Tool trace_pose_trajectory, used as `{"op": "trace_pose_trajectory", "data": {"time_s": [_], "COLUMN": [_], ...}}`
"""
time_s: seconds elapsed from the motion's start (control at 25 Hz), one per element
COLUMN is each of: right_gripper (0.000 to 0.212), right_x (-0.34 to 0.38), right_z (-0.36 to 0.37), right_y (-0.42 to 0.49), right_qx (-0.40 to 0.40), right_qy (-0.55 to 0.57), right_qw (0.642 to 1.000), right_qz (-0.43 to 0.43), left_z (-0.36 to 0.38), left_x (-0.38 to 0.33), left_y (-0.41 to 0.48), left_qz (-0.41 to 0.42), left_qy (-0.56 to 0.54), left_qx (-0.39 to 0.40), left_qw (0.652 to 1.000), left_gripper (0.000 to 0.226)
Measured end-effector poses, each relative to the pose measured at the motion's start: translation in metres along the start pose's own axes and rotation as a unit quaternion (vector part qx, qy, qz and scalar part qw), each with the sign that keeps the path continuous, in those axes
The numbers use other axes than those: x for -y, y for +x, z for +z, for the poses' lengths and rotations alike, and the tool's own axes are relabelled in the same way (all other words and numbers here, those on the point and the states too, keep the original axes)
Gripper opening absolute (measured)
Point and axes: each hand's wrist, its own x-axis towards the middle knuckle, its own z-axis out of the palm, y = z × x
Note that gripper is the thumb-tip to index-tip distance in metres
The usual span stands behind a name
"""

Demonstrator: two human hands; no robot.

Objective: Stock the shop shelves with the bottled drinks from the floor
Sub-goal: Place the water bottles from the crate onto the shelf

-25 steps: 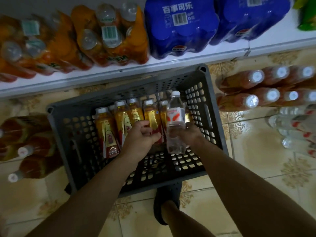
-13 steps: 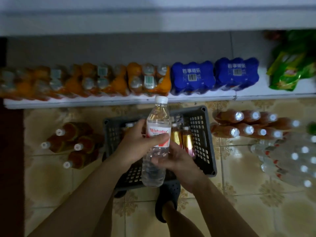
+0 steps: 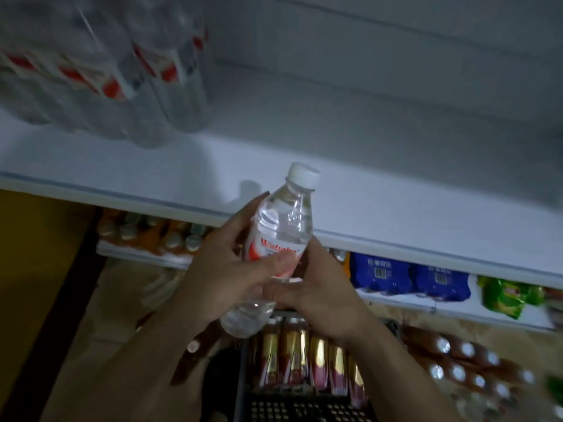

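A clear water bottle (image 3: 285,220) with a white cap and a red-and-white label is held tilted in front of the white upper shelf (image 3: 396,208). My left hand (image 3: 222,269) grips its middle, thumb across the label. My right hand (image 3: 320,287) holds the lower part from the right. Below, a dark plastic basket (image 3: 304,406) holds several yellow-labelled tea bottles (image 3: 304,354).
A wrapped pack of water bottles (image 3: 100,71) stands on the upper shelf at the left. The lower shelf carries orange drink packs (image 3: 158,233), blue packs (image 3: 408,275) and green bags (image 3: 505,296). Packs of brown bottles (image 3: 469,367) lie on the tiled floor at right.
Both hands have lifted the water bottle from above the basket up to the edge of the upper shelf. The view has risen with it, and the upper shelf now fills the top.
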Motion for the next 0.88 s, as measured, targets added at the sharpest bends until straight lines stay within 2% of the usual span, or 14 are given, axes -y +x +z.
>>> {"op": "trace_pose_trajectory", "data": {"time_s": [0.12,0.24,0.44,0.6,0.88], "right_gripper": [0.07,0.069,0.071,0.066,0.063], "right_x": [0.047,0.086,0.116,0.124,0.122], "right_z": [0.012,0.025,0.051,0.074,0.094], "right_y": [0.037,0.075,0.143,0.173,0.194], "right_qx": [-0.038,-0.082,-0.17,-0.161,-0.173], "right_qy": [-0.062,-0.078,-0.096,-0.13,-0.167], "right_qw": [0.997,0.991,0.974,0.97,0.96], "right_qz": [-0.029,-0.074,-0.114,-0.128,-0.144], "left_z": [-0.036,-0.07,-0.115,-0.133,-0.156], "left_x": [-0.027,-0.05,-0.042,-0.02,-0.025], "left_y": [0.021,0.043,0.066,0.067,0.082], "left_qz": [0.053,0.099,0.114,0.102,0.109], "left_qy": [-0.004,0.055,0.054,0.04,0.055], "left_qx": [-0.035,-0.074,-0.18,-0.214,-0.236], "left_qw": [0.998,0.991,0.976,0.971,0.964], "left_gripper": [0.083,0.081,0.081,0.07,0.053]}}
